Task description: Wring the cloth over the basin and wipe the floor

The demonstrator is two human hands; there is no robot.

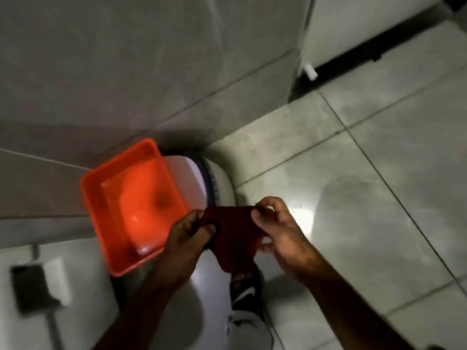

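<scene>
A dark red cloth (pixel 235 233) hangs spread between my two hands, just right of the orange rectangular basin (pixel 93 198). My left hand (pixel 187 236) grips the cloth's left edge, close to the basin's near right corner. My right hand (pixel 280 228) pinches the cloth's upper right corner with thumb and fingertips. The basin holds water and rests on top of a white round container (pixel 222 183). The cloth's lower end droops toward my foot. The pale tiled floor (pixel 353 198) stretches to the right.
A grey tiled wall (pixel 151 72) rises behind the basin. My foot in a black sandal (pixel 245 294) stands below the cloth. A white appliance or cabinet with a dark gap under it (pixel 379 44) stands at the upper right. A dark blurred object (pixel 32 289) sits at the lower left.
</scene>
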